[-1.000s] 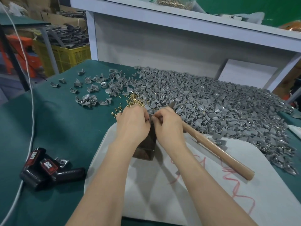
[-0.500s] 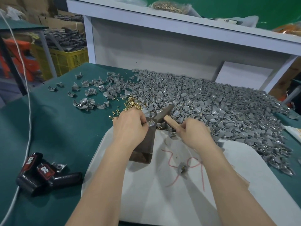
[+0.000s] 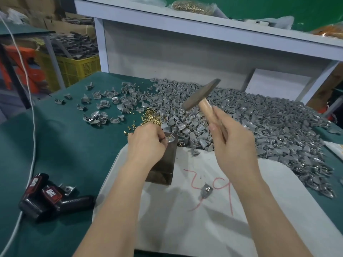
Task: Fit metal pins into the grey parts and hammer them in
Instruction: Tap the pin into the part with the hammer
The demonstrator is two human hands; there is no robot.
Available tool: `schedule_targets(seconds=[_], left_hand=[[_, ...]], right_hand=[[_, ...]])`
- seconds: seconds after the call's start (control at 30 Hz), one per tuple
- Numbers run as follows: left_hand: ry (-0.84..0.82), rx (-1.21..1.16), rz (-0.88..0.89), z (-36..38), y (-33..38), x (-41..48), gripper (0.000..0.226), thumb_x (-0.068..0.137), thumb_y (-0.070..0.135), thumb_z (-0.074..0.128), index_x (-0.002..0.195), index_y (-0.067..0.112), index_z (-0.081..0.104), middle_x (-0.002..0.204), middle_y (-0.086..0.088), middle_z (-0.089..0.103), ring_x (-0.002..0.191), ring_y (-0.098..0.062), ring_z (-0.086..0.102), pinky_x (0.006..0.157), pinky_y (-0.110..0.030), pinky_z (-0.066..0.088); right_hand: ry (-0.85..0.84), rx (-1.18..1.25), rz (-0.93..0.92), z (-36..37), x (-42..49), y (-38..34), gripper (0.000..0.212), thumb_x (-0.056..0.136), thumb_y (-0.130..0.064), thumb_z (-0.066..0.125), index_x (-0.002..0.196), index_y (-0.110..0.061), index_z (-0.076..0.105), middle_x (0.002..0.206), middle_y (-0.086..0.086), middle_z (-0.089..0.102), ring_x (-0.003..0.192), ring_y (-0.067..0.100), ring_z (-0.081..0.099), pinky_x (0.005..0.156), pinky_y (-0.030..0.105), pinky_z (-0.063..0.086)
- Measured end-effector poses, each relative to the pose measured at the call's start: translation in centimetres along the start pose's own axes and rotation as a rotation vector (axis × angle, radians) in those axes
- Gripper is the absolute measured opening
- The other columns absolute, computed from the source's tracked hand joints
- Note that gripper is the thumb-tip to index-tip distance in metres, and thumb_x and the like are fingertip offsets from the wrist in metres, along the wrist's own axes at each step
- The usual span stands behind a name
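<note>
My left hand (image 3: 146, 143) pinches a small grey part (image 3: 170, 139) with a brass pin in it on top of a dark metal block (image 3: 165, 164). My right hand (image 3: 233, 145) grips the wooden handle of a hammer (image 3: 201, 95), whose dark head is raised above and to the right of the block. A small heap of brass pins (image 3: 151, 117) lies just beyond my left hand. A huge pile of grey parts (image 3: 241, 123) covers the table's right side. One grey part (image 3: 206, 191) lies on the white sheet (image 3: 204, 219).
Scattered grey parts (image 3: 104, 106) lie at the far left of the green table (image 3: 55, 145). Black tool batteries (image 3: 46, 197) and a white cable (image 3: 31, 115) sit at the left. A white shelf (image 3: 185, 30) rises behind; a yellow crate (image 3: 78, 69) stands beyond.
My right hand left the part, took up the hammer by its handle and lifted the head high above the block. My left hand stays on the part.
</note>
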State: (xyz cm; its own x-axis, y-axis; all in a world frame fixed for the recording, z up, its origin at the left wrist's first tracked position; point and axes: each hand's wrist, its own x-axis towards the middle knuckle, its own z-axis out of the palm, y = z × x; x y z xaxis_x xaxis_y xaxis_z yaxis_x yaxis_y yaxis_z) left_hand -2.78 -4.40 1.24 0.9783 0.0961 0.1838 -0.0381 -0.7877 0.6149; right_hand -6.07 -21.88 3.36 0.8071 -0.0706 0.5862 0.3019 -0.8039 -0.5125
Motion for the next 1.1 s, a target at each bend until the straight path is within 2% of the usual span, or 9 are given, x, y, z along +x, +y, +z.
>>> schedule_targets(seconds=[0.07,0.17,0.3,0.37,0.43,0.6,0.77,0.93,1.1], left_hand=[[-0.002,-0.015,-0.001,-0.1,0.0,0.1,0.007,0.084,0.016,0.063,0.083,0.018,0.070,0.090,-0.003,0.068,0.095,-0.028,0.059,0.089,-0.043,0.047],[-0.002,-0.039,0.000,-0.1,0.0,0.0,0.007,0.083,0.014,0.065,0.082,0.017,0.071,0.084,-0.002,0.067,0.091,-0.028,0.060,0.087,-0.044,0.049],[-0.004,-0.060,0.005,0.0,-0.1,0.1,0.007,0.085,0.016,0.066,0.082,0.013,0.072,0.082,-0.004,0.068,0.089,-0.028,0.061,0.084,-0.043,0.051],[-0.007,-0.053,0.001,-0.1,-0.1,0.1,0.007,0.084,0.015,0.065,0.083,0.014,0.072,0.080,-0.002,0.065,0.089,-0.028,0.061,0.084,-0.043,0.051],[-0.003,-0.039,-0.006,-0.2,0.0,0.1,0.008,0.083,0.014,0.064,0.086,0.015,0.072,0.081,-0.002,0.064,0.090,-0.028,0.061,0.085,-0.043,0.051],[-0.001,-0.053,0.002,-0.1,-0.2,0.1,0.009,0.085,0.015,0.064,0.085,0.011,0.073,0.086,-0.006,0.069,0.092,-0.029,0.061,0.085,-0.042,0.051],[-0.012,-0.028,-0.016,-0.3,0.0,0.1,0.008,0.084,0.014,0.064,0.085,0.016,0.071,0.086,-0.006,0.068,0.091,-0.029,0.061,0.086,-0.042,0.050],[-0.008,-0.040,-0.030,-0.2,-0.2,0.1,0.009,0.086,0.016,0.063,0.086,0.016,0.071,0.087,-0.003,0.069,0.093,-0.028,0.061,0.089,-0.044,0.049],[-0.016,-0.080,-0.043,0.0,-0.5,0.3,0.008,0.088,0.019,0.064,0.090,0.017,0.071,0.095,-0.002,0.069,0.099,-0.027,0.061,0.090,-0.042,0.049]], right_hand=[[-0.082,-0.109,-0.089,0.7,-1.4,-0.7,0.039,0.096,-0.031,0.047,0.136,-0.032,0.048,0.099,-0.007,0.066,0.076,0.008,0.060,0.065,0.020,0.047],[-0.210,-0.165,-0.116,1.5,-2.0,-0.7,0.039,0.097,-0.030,0.047,0.136,-0.033,0.048,0.110,-0.002,0.066,0.090,0.017,0.061,0.079,0.031,0.050],[0.030,-0.049,-0.095,1.1,-1.1,-0.6,0.039,0.097,-0.030,0.046,0.136,-0.032,0.047,0.096,-0.004,0.065,0.076,0.012,0.056,0.065,0.025,0.042],[-0.068,-0.100,-0.112,1.3,-1.6,-0.7,0.040,0.097,-0.031,0.044,0.137,-0.035,0.046,0.091,-0.006,0.064,0.071,0.010,0.056,0.061,0.024,0.045],[-0.226,-0.201,-0.114,1.5,-2.1,-0.6,0.040,0.097,-0.032,0.045,0.136,-0.037,0.046,0.100,-0.005,0.066,0.080,0.014,0.059,0.071,0.030,0.050],[0.033,-0.058,-0.074,0.6,-1.1,-0.5,0.038,0.097,-0.028,0.047,0.134,-0.033,0.050,0.109,-0.005,0.066,0.088,0.014,0.059,0.079,0.031,0.049],[-0.261,-0.185,-0.094,0.9,-1.3,-0.3,0.038,0.095,-0.031,0.049,0.133,-0.038,0.050,0.114,-0.006,0.067,0.093,0.018,0.064,0.082,0.032,0.052],[-0.236,-0.154,0.087,2.4,1.5,1.2,0.035,0.096,-0.031,0.047,0.132,-0.031,0.050,0.104,0.000,0.067,0.077,0.017,0.054,0.069,0.029,0.043],[-0.482,-0.147,0.331,4.8,2.7,2.4,0.038,0.095,-0.047,0.046,0.122,-0.022,0.055,0.090,-0.005,0.062,0.071,0.013,0.058,0.059,0.028,0.044]])
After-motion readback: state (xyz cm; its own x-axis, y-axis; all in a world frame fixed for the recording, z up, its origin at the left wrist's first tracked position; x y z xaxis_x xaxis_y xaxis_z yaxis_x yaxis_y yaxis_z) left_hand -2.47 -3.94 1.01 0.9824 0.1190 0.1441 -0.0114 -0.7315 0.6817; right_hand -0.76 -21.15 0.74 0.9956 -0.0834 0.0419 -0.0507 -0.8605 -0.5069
